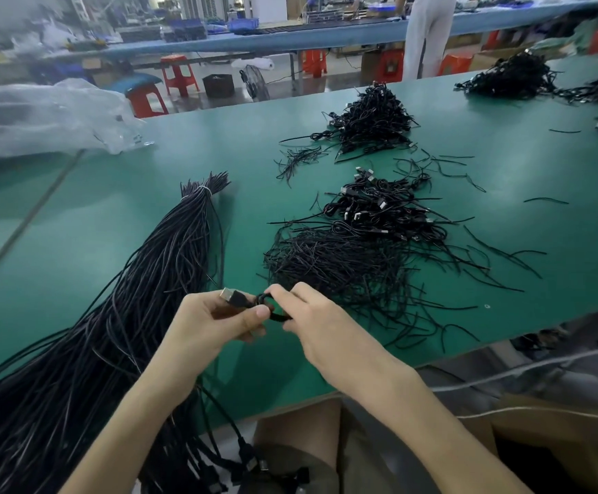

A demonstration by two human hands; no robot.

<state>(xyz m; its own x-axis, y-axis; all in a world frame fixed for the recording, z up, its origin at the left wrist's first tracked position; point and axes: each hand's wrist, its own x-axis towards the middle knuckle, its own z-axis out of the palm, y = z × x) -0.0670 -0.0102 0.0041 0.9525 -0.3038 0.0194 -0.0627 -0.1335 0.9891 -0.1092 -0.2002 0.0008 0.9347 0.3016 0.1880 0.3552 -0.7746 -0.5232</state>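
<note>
Coiling in progress: black USB cable (273, 310), wound into a small tight loop between both hands, just above the near part of the desk (76, 226).
Left hand (215, 322): closed round the plug (232, 298), thumb on top, metal end poking out to the left.
Right hand (329, 329): fingers curled, pinching the loop from the far side.
Handling: light, soft and springy; likely to spring open if the pinch slackens; smooth jacket, probably a little slippery.
Best hold: rigid plug body for steering, crossing point of the loop for keeping the turns together; not the metal tip.
Supply: long tied bundle (169, 265) of similar cables, lying to the left and running off the desk edge toward the lap.
Ties, most likely: loose heap (336, 269) of thin black wires just beyond the hands.
Finished work, by the look of it: pile of coiled cables (386, 205) behind that heap, farther pile (372, 119) well back.
</note>
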